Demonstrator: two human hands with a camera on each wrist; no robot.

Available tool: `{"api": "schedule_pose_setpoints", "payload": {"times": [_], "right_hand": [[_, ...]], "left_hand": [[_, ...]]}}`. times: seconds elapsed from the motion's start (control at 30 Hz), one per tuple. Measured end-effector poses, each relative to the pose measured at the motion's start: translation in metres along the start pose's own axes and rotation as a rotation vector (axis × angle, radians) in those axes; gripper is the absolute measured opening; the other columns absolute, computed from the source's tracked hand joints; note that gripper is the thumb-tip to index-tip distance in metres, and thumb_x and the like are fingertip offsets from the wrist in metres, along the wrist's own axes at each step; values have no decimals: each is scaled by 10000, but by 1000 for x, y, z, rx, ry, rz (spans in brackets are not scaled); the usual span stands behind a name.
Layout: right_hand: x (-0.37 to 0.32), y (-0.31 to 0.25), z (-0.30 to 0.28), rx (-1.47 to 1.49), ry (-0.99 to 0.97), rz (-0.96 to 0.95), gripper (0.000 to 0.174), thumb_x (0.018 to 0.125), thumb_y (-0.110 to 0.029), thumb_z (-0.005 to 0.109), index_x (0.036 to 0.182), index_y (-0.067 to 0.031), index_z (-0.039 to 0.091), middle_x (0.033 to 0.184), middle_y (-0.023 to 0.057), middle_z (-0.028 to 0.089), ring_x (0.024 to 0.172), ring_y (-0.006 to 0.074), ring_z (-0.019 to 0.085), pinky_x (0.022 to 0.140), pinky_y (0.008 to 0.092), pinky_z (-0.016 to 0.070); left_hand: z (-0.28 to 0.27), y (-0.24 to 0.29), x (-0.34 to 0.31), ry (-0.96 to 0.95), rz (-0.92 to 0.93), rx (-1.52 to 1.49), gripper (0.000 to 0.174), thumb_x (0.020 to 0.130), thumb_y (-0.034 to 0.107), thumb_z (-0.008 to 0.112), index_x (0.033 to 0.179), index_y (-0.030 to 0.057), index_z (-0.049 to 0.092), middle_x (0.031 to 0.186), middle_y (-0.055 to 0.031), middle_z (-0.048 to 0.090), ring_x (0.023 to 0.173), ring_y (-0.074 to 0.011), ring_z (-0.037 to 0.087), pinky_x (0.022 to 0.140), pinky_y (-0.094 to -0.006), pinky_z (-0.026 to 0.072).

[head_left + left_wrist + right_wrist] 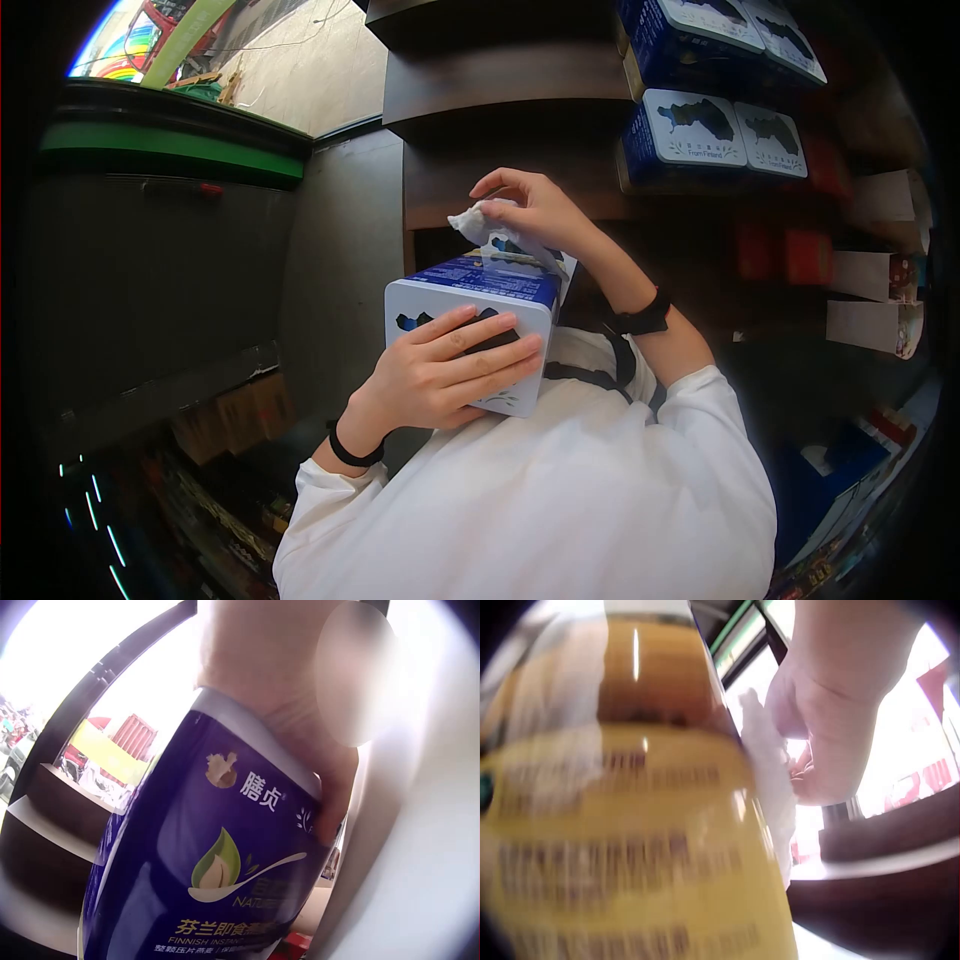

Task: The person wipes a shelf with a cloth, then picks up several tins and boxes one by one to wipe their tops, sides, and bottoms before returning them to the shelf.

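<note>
A blue box with a white lid-like face [410,295] is held against the person's front. The left hand [440,370] lies across its white face, fingers spread and nearly straight. Above the box's far side, the right hand [535,210] pinches a white cloth or tissue [468,222] between thumb and fingers. In the left wrist view the box's blue side [217,855] shows printed text and a leaf picture. In the right wrist view the cloth [769,772] hangs from the right hand [825,727], beside a blurred yellow printed surface [630,862].
Similar blue and white boxes [695,130] stand on the dark brown shelves [510,75] at the upper right. White-sided cartons [862,275] are at the far right. A dark panel with a green edge [170,150] is on the left, near a window.
</note>
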State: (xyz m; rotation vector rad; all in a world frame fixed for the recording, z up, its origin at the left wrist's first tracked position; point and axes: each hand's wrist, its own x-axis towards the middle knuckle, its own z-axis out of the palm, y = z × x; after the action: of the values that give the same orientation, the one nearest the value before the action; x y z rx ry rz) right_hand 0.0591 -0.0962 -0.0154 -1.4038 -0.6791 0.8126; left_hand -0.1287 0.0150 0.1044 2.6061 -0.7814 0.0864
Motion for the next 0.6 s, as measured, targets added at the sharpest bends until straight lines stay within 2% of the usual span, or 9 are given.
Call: {"api": "schedule_pose_setpoints", "payload": {"times": [0.03,0.1,0.27,0.37,0.43,0.47,0.5,0.57,0.6], "right_hand": [[-9,-29,7,95,-31,-55,245,858,-189,613,1060,-51,601,1007,101,664,942,179,630,808,289,494],[-14,-30,21,223,-233,-85,292,851,-246,642,1073,-58,613,982,102,667,925,164,627,816,280,485],[3,8,20,-43,-341,102,271,875,-239,600,1042,-38,672,934,97,676,860,164,630,788,289,489],[11,42,11,-230,-308,296,264,857,-195,590,1030,-9,662,919,114,670,835,174,621,768,291,482],[10,54,-1,-258,-317,292,257,844,-186,596,1012,-3,663,914,107,663,841,167,608,784,289,472],[8,58,-8,-184,-312,268,249,829,-175,604,998,-2,664,919,98,657,853,162,598,795,287,466],[4,47,-14,-92,-270,237,252,826,-176,620,1009,-5,653,930,94,657,862,156,597,808,279,463],[-10,1,-18,85,-80,171,249,838,-187,624,1027,-25,641,946,96,658,874,148,606,802,267,472],[-18,-23,-21,87,-10,106,248,845,-196,623,1035,-36,636,953,94,658,883,147,610,797,263,476]], "left_hand": [[0,-1,0,1,-13,0,597,607,272,780,1182,238,623,1269,54,567,1221,-155,492,1080,-367,339],[0,-1,-1,-2,6,-9,559,656,279,748,1197,233,613,1269,56,566,1217,-154,495,1080,-366,338],[-2,-2,2,-17,21,-16,516,698,257,718,1202,220,608,1273,52,563,1213,-156,498,1072,-363,346],[-3,-3,7,-3,16,-53,523,691,239,728,1199,203,606,1276,35,562,1212,-164,499,1059,-358,359],[-2,-2,11,17,15,-61,527,683,215,736,1193,189,606,1275,19,563,1206,-175,506,1044,-360,372],[0,-2,13,-6,36,-35,606,649,234,763,1225,197,577,1311,1,532,1223,-189,488,1056,-366,361],[1,-1,15,4,30,-37,606,649,234,763,1225,197,577,1311,1,532,1223,-189,488,1056,-366,361],[4,0,18,68,-19,-23,678,557,272,799,1206,252,601,1312,-4,532,1238,-222,471,1081,-403,332],[6,-1,17,92,-16,52,748,544,321,820,1242,293,555,1370,-31,471,1296,-275,391,1098,-452,294]]}}
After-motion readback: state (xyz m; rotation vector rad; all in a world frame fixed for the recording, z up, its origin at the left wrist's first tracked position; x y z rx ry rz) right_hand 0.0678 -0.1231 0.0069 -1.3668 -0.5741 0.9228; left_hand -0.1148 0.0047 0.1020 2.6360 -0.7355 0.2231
